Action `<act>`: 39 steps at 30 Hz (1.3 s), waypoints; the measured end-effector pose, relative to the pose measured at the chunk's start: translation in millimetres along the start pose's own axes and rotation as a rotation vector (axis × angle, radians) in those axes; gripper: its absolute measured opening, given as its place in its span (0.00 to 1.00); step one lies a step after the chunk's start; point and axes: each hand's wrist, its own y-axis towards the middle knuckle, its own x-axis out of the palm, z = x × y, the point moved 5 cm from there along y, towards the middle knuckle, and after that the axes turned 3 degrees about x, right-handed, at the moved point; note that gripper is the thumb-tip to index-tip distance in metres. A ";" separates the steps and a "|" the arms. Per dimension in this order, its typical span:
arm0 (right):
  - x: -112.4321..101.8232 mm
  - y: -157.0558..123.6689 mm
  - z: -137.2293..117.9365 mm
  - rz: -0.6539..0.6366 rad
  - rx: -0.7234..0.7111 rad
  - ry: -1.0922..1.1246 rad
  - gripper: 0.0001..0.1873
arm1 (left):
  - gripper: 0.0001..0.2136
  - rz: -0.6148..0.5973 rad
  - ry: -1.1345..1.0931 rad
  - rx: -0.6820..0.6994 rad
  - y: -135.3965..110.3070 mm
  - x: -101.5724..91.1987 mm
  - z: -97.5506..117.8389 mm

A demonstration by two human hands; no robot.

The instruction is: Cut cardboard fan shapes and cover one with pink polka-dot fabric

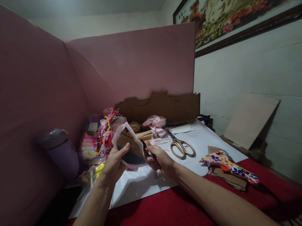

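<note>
My left hand grips a cardboard piece with its thumb on the front face. Pale pink material edges the cardboard, and its lower part looks dark. My right hand is closed around small dark scissors at the right edge of that piece. Most of the scissors is hidden by the fingers. Both hands are raised over the white sheet. Large scissors with gold handles lie just right of my right hand.
A colourfully patterned glue gun rests on cardboard scraps at the right. Behind the hands are wooden sticks, crumpled pink dotted material and bright pipe cleaners. A purple container stands left. Pink panels wall the back and left.
</note>
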 end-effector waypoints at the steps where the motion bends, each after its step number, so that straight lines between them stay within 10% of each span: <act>1: -0.3 -0.1 0.2 -0.002 0.005 0.000 0.27 | 0.18 -0.002 -0.004 0.002 0.1 -0.5 -0.3; 39: 3.3 -2.5 -2.3 0.040 0.025 -0.045 0.27 | 0.24 -0.019 -0.004 0.048 0.4 0.5 1.9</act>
